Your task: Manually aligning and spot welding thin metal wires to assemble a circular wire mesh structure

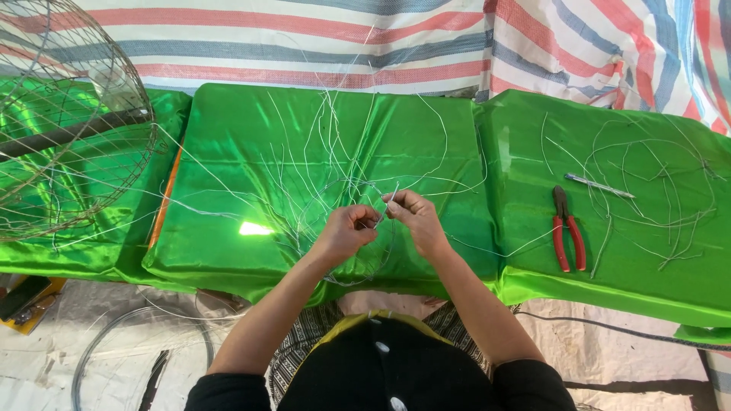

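Note:
Over a shiny green cloth-covered table [289,137], my left hand [348,230] and my right hand [413,217] meet at the centre front. Both pinch thin silver wire [384,207] where several strands cross. Many long wire ends [335,129] fan out from my fingers across the cloth, and a curved wire loop hangs below my hands toward the table edge.
A round wire cage frame [68,114] stands at the far left. Red-handled pliers [567,228], a thin metal tool [598,185] and loose wire offcuts [655,175] lie on the right cloth. A striped tarp [381,46] hangs behind. A wire ring [137,342] lies on the floor.

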